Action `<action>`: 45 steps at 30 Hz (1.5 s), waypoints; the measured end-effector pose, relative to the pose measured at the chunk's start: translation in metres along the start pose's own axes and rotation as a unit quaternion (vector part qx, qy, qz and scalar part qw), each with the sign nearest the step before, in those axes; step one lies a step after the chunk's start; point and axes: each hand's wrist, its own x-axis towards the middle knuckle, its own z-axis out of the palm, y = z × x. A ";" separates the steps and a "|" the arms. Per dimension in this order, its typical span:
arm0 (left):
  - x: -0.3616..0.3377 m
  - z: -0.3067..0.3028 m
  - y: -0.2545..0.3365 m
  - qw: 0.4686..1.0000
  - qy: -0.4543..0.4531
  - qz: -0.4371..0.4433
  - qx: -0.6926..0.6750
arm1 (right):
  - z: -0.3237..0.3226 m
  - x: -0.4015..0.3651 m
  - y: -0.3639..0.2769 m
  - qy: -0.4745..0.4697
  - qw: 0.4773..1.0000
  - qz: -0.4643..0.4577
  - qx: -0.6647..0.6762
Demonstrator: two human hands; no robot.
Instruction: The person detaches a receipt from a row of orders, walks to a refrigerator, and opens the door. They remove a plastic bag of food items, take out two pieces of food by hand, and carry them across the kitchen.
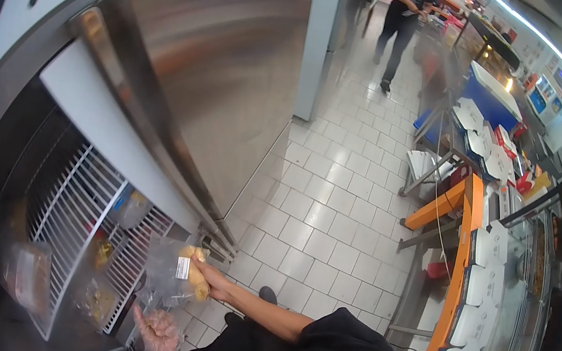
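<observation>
My right hand (pixel 205 276), bare, is closed around a clear plastic bag (pixel 163 271) with a white label. Yellowish-tan pieces of food (pixel 194 283) show inside; their exact kind is hard to make out. Below it, my left hand (pixel 159 332) wears a thin clear glove. Its fingers are apart, one stretched toward the fridge, and nothing shows in it. Both hands are at the front of an open fridge with white wire shelves (pixel 77 216). On the shelves lie a bag with yellowish contents (pixel 97 297) and a wrapped pack (pixel 30 275).
The open fridge door (pixel 118 126) stands above the shelves, beside a steel panel (pixel 212 52). A tiled aisle (pixel 335 207) runs forward, where another person (pixel 402 17) in dark clothes walks. Along the right are an orange frame (pixel 453 279), white boxes (pixel 475 305) and a blue cooler (pixel 491 95).
</observation>
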 end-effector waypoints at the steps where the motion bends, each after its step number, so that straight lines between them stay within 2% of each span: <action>1: -0.001 -0.003 -0.002 0.995 -0.070 0.006 -0.074 | 0.005 -0.005 0.000 0.000 1.000 0.008 -0.004; 2: -0.012 0.011 -0.009 0.995 -0.035 0.002 -0.098 | 0.014 -0.015 -0.002 -0.005 1.000 0.003 -0.013; 3: -0.021 0.026 -0.016 0.995 -0.039 0.003 -0.096 | 0.026 -0.023 -0.007 -0.012 1.000 -0.010 -0.019; 4: -0.029 0.044 -0.020 0.986 0.055 0.062 0.142 | 0.036 -0.031 -0.011 -0.011 1.000 0.012 -0.009; 5: -0.035 0.051 -0.021 0.911 0.144 0.116 0.369 | 0.032 -0.026 -0.003 -0.008 1.000 0.002 -0.001; 6: -0.028 0.039 -0.021 0.838 0.156 0.173 0.494 | 0.022 -0.018 0.005 -0.027 1.000 0.009 -0.008; 7: -0.024 0.031 -0.021 0.839 0.146 0.169 0.496 | 0.015 -0.013 0.009 -0.047 0.999 0.015 -0.020; 9: -0.018 0.015 -0.015 0.726 0.164 0.155 0.650 | 0.016 -0.010 0.016 -0.038 0.998 0.010 -0.053; 10: -0.012 0.005 -0.014 0.696 0.184 0.182 0.669 | 0.024 -0.017 0.022 -0.010 0.996 -0.012 -0.093; 12: -0.011 0.000 -0.011 0.712 0.178 0.161 0.660 | 0.042 -0.027 0.029 0.032 0.978 -0.065 -0.195; 14: -0.013 -0.006 -0.005 0.723 0.180 0.132 0.654 | 0.040 -0.026 0.036 0.016 0.982 -0.088 -0.168; 15: -0.010 -0.008 -0.001 0.565 0.109 0.218 0.788 | 0.039 -0.026 0.041 0.000 0.983 -0.111 -0.147; 16: -0.005 -0.008 0.000 0.378 0.029 0.295 0.877 | 0.042 -0.027 0.040 0.000 0.984 -0.111 -0.142; 17: -0.007 -0.007 0.002 0.375 0.029 0.291 0.880 | 0.045 -0.028 0.038 -0.002 0.980 -0.122 -0.157; 19: -0.006 -0.004 0.003 0.353 0.116 0.255 0.892 | 0.050 -0.030 0.039 -0.002 0.976 -0.137 -0.169; 20: -0.003 0.008 0.000 0.351 0.112 0.255 0.894 | 0.053 -0.030 0.039 0.007 0.971 -0.146 -0.190; 22: 0.001 0.029 -0.004 0.325 0.023 0.372 0.869 | 0.056 -0.030 0.040 0.017 0.965 -0.162 -0.203; 23: 0.006 0.014 0.005 0.322 0.016 0.371 0.871 | 0.058 -0.030 0.041 0.011 0.958 -0.187 -0.216; 25: 0.020 -0.029 0.033 0.171 0.025 0.192 0.966 | 0.060 -0.026 0.042 0.009 0.950 -0.223 -0.217; 26: 0.020 -0.013 0.028 0.163 0.013 0.190 0.968 | 0.058 -0.025 0.042 0.018 0.941 -0.232 -0.244; 28: 0.020 0.013 0.012 0.277 0.134 0.136 0.942 | 0.055 -0.022 0.042 0.036 0.932 -0.250 -0.261; 29: 0.025 0.008 0.015 0.268 0.122 0.132 0.946 | 0.055 -0.021 0.043 0.045 0.927 -0.250 -0.275; 31: 0.038 -0.007 0.020 0.357 0.092 0.192 0.909 | 0.049 -0.017 0.046 0.063 0.923 -0.258 -0.280; 32: 0.038 0.006 0.018 0.351 0.078 0.185 0.914 | 0.045 -0.008 0.053 0.078 0.931 -0.260 -0.244; 34: 0.042 0.031 0.010 0.443 0.096 0.112 0.884 | 0.036 0.001 0.060 0.102 0.935 -0.273 -0.202; 36: 0.051 0.025 0.009 0.426 0.062 0.131 0.893 | 0.032 0.002 0.056 0.135 0.904 -0.288 -0.284; 37: 0.056 0.023 0.009 0.415 0.044 0.155 0.896 | 0.033 -0.003 0.049 0.146 0.901 -0.300 -0.276; 39: 0.062 0.031 0.012 0.397 0.026 0.144 0.906 | 0.045 -0.018 0.033 0.078 0.944 -0.266 -0.179; 40: 0.065 0.030 0.016 0.383 0.023 0.152 0.911 | 0.043 -0.016 0.030 0.086 0.940 -0.281 -0.171; 42: 0.079 0.034 0.018 0.363 -0.002 0.158 0.918 | 0.036 -0.004 0.026 0.058 0.955 -0.239 -0.164; 43: 0.082 0.036 0.018 0.424 0.007 0.166 0.890 | 0.037 -0.001 0.025 0.068 0.953 -0.253 -0.151; 45: 0.084 0.033 0.021 0.544 0.040 0.177 0.819 | 0.043 -0.006 0.018 0.079 0.957 -0.214 -0.177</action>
